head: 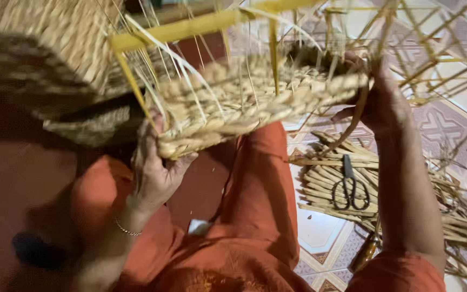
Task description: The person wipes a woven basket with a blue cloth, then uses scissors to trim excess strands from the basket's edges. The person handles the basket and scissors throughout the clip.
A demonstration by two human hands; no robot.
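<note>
Hands: two, both mine, both on the one half-woven basket (244, 103).
Left hand (155, 167): clenched on the basket's lower left corner, thumb over the plaited rim; one thin bracelet (127, 229) on that wrist.
Right hand (382, 100): closed around the basket's right end; I cannot tell how tight, since the weave and loose strands hide my fingers.
Basket: held in the air above my lap, tilted, on one yellow frame (190, 27) of bars.
Other basket (44, 59): one finished, blurred, at the upper left, close to the camera.
Scissors (349, 186): one black pair, lying on the strip bundle (325, 178) on the tiled floor (320, 230).
Handle (364, 254): one brown tool handle, near the bundle's lower edge.
In the way: upright strands crossing my right hand.
</note>
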